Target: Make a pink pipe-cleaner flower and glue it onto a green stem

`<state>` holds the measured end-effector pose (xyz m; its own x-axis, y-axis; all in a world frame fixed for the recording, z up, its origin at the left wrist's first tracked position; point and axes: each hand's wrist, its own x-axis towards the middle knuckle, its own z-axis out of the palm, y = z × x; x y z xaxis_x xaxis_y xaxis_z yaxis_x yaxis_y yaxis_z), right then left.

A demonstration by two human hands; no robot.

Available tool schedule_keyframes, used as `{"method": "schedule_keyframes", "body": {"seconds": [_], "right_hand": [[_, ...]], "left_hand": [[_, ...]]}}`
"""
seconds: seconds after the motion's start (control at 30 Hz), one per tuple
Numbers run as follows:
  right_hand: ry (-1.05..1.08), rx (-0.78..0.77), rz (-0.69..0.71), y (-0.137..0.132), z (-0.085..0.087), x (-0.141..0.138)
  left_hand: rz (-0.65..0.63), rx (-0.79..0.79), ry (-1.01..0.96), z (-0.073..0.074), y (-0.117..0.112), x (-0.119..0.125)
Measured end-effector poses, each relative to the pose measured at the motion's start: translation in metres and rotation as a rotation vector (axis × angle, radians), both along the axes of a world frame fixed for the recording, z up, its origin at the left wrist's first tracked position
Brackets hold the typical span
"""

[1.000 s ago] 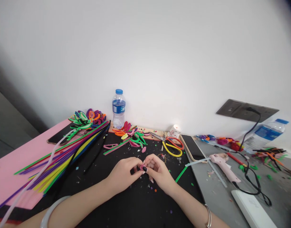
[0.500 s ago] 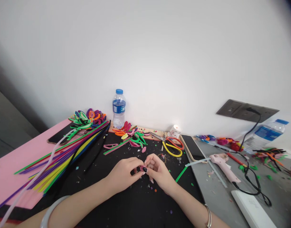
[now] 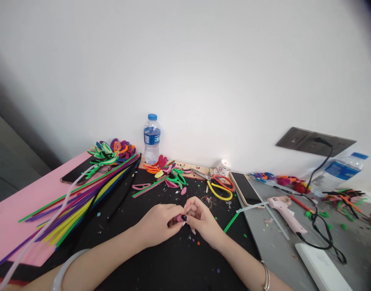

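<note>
Head cam: L hand point(image 3: 159, 222) n' R hand point(image 3: 203, 223), both pinched narrow, hold small pink-and-black piece point(image 3: 182, 218) btwn 'em, black bit by R thumb, all nearside of red-and-yellow-handled metal scissors point(image 3: 208, 177).

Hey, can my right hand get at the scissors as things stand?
Probably yes: nothing bulky stands between your right hand and the scissors. But it holds a small pink-and-black piece together with your left hand, so it would likely need freeing first.

Small pink-and-black piece point(image 3: 182, 218) between left grip point(image 3: 157, 223) and right grip point(image 3: 202, 221)
</note>
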<state>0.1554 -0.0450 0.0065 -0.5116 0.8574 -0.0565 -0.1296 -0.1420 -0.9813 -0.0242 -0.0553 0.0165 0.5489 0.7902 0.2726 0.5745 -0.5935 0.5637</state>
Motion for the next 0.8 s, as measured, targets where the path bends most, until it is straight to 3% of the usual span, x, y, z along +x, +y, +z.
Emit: {"method": "schedule_keyframes", "body": {"seconds": [0.5, 0.8], "right_hand": [[0.000, -0.013, -0.108, 0.0011, -0.0033, -0.0008], [-0.182, 0.030, 0.008, 0.0018, 0.0011, 0.0022]], "left_hand": [[0.105, 0.052, -0.009, -0.0027, 0.0018, -0.0013], [0.095, 0.056, 0.028, 0.0005, 0.0021, 0.0002]]}}
